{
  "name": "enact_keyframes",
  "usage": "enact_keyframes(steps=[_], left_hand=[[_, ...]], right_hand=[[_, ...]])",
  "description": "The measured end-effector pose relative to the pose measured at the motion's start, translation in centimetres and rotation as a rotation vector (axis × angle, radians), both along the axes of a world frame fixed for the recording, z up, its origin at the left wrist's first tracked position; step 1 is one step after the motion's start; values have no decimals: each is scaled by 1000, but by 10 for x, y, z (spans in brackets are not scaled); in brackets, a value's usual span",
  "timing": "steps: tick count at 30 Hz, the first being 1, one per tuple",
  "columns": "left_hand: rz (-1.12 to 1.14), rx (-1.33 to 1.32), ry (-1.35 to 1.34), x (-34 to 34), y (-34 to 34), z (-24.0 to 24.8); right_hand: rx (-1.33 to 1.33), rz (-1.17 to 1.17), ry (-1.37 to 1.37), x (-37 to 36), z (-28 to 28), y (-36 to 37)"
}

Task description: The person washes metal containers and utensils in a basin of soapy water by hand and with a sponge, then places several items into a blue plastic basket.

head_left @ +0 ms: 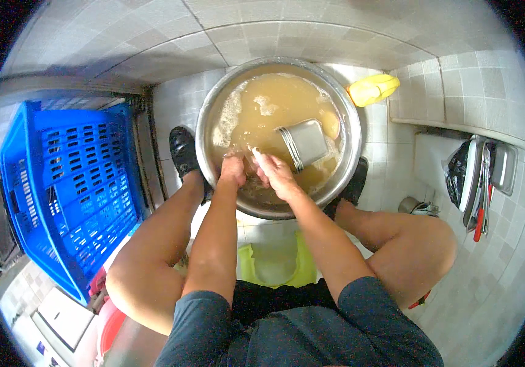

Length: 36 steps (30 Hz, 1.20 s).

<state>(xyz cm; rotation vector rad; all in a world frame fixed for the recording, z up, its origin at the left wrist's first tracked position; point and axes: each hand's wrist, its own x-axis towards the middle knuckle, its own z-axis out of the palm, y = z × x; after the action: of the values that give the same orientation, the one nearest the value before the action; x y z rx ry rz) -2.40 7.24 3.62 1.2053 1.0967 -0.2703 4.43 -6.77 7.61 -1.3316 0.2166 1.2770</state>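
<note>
A large round metal basin (355, 131) of cloudy brownish, foamy water stands between my feet. My left hand (233, 170) is at the near left part of the water, fingers curled and partly under the surface. Close beside it, my right hand (276, 174) is closed, with a pale slim end showing at its fingertips; what it grips is unclear. Just beyond the right hand, a stack of rectangular metal trays (309, 145) lies tilted, partly under water. A round yellowish thing (331, 125) floats or rests by the basin's right wall.
A yellow bottle (374, 90) lies behind the basin at right. At left stands a blue slotted plastic crate (75, 177). Trays and red-handled utensils (480, 211) are against the right wall, near a small metal pot (408, 205). A lime-green plastic piece (302, 263) is below my arms.
</note>
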Motion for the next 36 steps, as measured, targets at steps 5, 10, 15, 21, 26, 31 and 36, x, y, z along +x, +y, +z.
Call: enact_keyframes(steps=[5, 10, 15, 21, 26, 31, 36], left_hand=[[430, -103, -107, 8, -12, 45], [182, 151, -83, 14, -39, 86], [160, 177, -144, 3, -57, 113], [337, -238, -515, -12, -57, 119], [487, -70, -521, -7, -66, 136], [626, -29, -541, -6, -71, 148], [949, -113, -474, -7, -58, 154]], right_hand=[[49, -11, -14, 13, 61, 6], [55, -67, -133, 8, 65, -8], [4, 149, -259, 4, 77, -15], [103, 149, -31, 16, 126, -36], [24, 191, 106, 22, 150, -58], [-31, 231, -10, 18, 173, -69], [-9, 132, -91, 22, 184, -86]])
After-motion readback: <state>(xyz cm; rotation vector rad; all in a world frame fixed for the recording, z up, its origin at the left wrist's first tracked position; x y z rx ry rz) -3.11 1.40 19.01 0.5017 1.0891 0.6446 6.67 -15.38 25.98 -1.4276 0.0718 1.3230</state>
